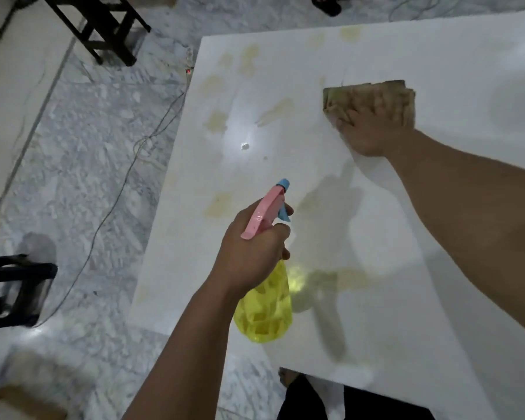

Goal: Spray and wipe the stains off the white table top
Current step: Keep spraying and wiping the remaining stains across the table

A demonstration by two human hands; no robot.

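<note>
- The left hand (252,250) was curled round the neck of a spray bottle (265,301), with one finger reaching forward to the blue trigger under the pink head.
- The bottle's yellow, see-through body hung below that fist, over the tabletop (406,298) near its near-left corner, and the blue nozzle pointed away toward the far-left part of the top.
- The right hand (373,128) lay flat on a folded tan cloth (367,98), its fingers spread and fairly straight, pressing the cloth down on the white surface.
- The cloth sat in the far half of the tabletop, toward the right edge; it looked blurred at its edges.
- Yellowish stains (217,121) dotted the top along its left edge and toward the far-left corner, and another smear lay near the bottle's shadow closer in.
- A small wet glint showed between the stains and the nozzle.
- On the marbled floor to the left, a thin cable (109,204) trailed past the table, and dark chair legs (109,28) stood beyond the far-left corner.
</note>
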